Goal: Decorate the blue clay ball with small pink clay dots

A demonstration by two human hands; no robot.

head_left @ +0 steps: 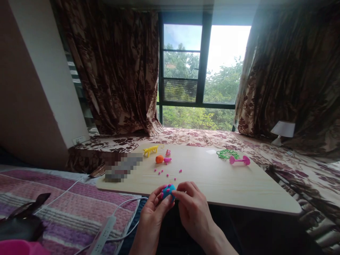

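A blue ball (166,192) that looks like modelling clay, dotted with pink spots, is held just off the table's near edge. My left hand (154,209) is closed around it, with the thumb on the near side. My right hand (195,209) has its fingers curled, and its fingertips touch the ball's right side. Whether a small piece is pinched in them is hidden. Beyond the hands, several small pink bits (167,175) lie scattered on the pale wooden table (212,184). Farther back sit an orange lump (159,159), a pink lump (167,160) and a small pink cluster (168,152).
A yellow animal figure (151,151) stands at the table's back left, near a blurred-out flat item (122,168). Green string (227,154) and a pink dumbbell-shaped piece (239,160) lie at the right. A power strip (103,233) with a white cable rests on the bed at left.
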